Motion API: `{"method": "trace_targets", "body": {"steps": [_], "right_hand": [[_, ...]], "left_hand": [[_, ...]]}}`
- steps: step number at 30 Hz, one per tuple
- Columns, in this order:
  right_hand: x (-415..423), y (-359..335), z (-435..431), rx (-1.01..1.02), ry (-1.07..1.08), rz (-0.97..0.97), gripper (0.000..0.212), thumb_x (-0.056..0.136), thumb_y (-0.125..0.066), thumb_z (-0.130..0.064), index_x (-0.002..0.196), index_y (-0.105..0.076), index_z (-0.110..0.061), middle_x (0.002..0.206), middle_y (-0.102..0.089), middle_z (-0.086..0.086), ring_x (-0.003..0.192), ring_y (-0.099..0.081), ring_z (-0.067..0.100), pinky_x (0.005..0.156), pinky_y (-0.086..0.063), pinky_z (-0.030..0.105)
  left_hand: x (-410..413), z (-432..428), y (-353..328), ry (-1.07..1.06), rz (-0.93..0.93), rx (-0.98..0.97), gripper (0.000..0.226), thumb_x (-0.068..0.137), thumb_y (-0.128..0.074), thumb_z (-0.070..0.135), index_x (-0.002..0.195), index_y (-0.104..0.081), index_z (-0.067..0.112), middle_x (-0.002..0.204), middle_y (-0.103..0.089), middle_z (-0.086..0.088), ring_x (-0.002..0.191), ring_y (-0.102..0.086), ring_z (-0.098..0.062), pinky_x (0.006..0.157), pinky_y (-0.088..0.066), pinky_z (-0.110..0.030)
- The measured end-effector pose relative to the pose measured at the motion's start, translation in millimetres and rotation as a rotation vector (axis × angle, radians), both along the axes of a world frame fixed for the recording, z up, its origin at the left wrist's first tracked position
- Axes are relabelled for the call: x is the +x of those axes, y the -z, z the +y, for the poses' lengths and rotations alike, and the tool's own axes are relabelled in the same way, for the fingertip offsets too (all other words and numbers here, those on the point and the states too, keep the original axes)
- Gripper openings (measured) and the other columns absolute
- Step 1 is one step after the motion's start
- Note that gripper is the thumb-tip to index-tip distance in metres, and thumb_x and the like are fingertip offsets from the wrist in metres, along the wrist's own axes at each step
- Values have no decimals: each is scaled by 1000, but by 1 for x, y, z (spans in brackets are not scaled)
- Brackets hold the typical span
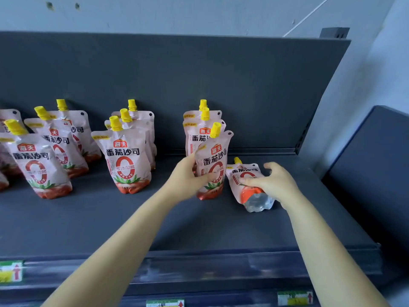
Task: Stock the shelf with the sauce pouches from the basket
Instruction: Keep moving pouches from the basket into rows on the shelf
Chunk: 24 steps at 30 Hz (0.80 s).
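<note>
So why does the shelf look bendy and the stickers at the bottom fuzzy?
Head view: the wide lens bows the back panel; the price stickers are smeared, with pale glare on the front rail; the left hand and its upright pouch look slightly soft; lighting is flat.

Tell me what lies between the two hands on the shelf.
Two things, in the head view: the upright pouch that the left hand grips, and beside it the lying pouch that the right hand touches.
</note>
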State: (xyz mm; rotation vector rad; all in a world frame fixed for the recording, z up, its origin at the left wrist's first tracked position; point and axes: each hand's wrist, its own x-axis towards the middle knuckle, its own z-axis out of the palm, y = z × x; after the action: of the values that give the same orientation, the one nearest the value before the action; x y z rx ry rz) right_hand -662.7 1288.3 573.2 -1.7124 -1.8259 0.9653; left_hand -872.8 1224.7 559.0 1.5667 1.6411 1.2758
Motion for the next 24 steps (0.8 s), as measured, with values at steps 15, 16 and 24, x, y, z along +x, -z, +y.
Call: {"method": "trace_targets", "body": {"steps": [15, 16, 24], "right_hand": [[0, 11, 6, -39, 2, 179, 68, 48, -93, -39, 106, -63, -20, 101, -67, -3, 95, -66, 22, 87, -55, 43], [0, 12, 6, -35, 16, 214, 63, 47, -94, -37, 100, -64, -22, 100, -68, -1, 94, -66, 22, 87, -55, 42], [9, 14, 3, -57, 51, 421, 78, 68, -87, -14, 137, -49, -17, 124, -60, 12, 102, -61, 26, 67, -48, 28]], "left_hand": [[-6, -6, -6, -348, 335, 615, 94, 65, -87, 23, 138, -31, 6, 131, -39, -1, 112, -50, -21, 94, -45, -26], [3, -11, -8, -335, 404, 735, 78, 69, -82, 27, 130, -39, 4, 125, -42, -2, 107, -50, -24, 91, -45, -31], [76, -10, 8, 26, 279, -223, 66, 88, -53, 60, 133, -45, 13, 97, -68, 0, 88, -65, -19, 71, -52, -30]]}}
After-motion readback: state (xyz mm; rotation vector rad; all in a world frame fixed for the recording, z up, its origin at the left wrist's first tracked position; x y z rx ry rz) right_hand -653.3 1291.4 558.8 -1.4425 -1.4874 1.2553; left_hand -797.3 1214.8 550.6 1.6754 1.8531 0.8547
